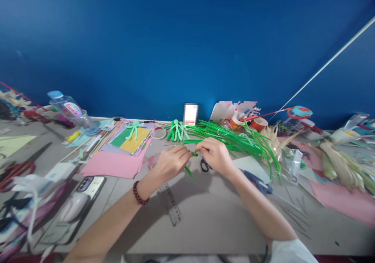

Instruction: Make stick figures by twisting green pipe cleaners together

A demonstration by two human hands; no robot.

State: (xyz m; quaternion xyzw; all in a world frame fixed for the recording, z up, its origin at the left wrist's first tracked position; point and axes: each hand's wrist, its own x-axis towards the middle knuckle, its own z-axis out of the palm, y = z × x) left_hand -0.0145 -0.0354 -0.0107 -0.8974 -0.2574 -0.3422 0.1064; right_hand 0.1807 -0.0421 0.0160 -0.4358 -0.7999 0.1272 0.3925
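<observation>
"What are the hands holding?"

"A green craft stem (189,171), soft-looking like pipe cleaner. The left hand (175,161) has its fingers closed narrowly on it, and the right hand (216,155) pinches it at the fingertips."

"Where exactly?"

"Between the two hands, above the bare middle of the bench (222,224). A small bend shows in the gap, and a straight end pokes out below the left hand; the fingers hide the rest."

"And the other materials?"

"A sprawling heap of long, thin green stems (228,136), limp-limbed green figures (176,131) bent from similar stuff, flat matte pink paper (111,165), and a pale, ribbed bundle of husks (341,165) at the right."

"Any writing?"

"The clear plastic bottle (64,102) has a pink-and-white label (72,109), too blurred to read. The transparent ruler (172,208) carries dark markings, their numbers illegible. The upright phone's screen (191,113) is pixelated."
</observation>
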